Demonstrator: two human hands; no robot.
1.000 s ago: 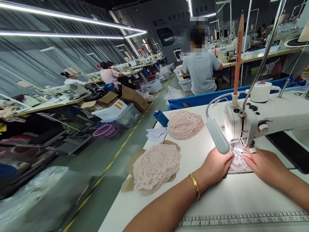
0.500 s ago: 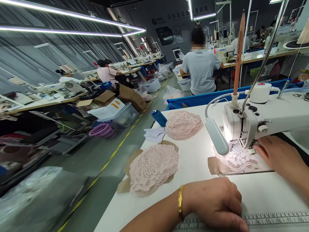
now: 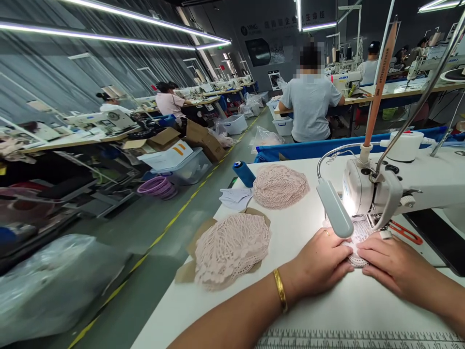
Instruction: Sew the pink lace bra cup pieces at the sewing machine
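Observation:
Under the needle area of a white sewing machine (image 3: 387, 194) lies a piece of pale pink lace (image 3: 359, 261), mostly covered by hands and machine. My left hand (image 3: 321, 261) rests on its left side, fingers stretched forward and flat. From the right, my right hand (image 3: 394, 264) lies on the lace too, its fingers extended close to the left thumb. A grey lamp head (image 3: 334, 208) hangs over the left fingers and hides part of them. Just beyond the right hand is a slim red tool (image 3: 405, 231) beside a flat black object (image 3: 438, 237).
Two stacks of pink lace pieces, a near one (image 3: 232, 249) and a far one (image 3: 280, 186), lie left on the white table. Near them are a blue thread spool (image 3: 243, 173) and white papers (image 3: 235, 198). A ruler strip (image 3: 356, 339) runs along the front. A person (image 3: 310, 104) sits ahead.
My left hand has moved forward from the table front onto the lace. My right hand has come from beside the machine head to the lace's front, uncovering the red tool and black object.

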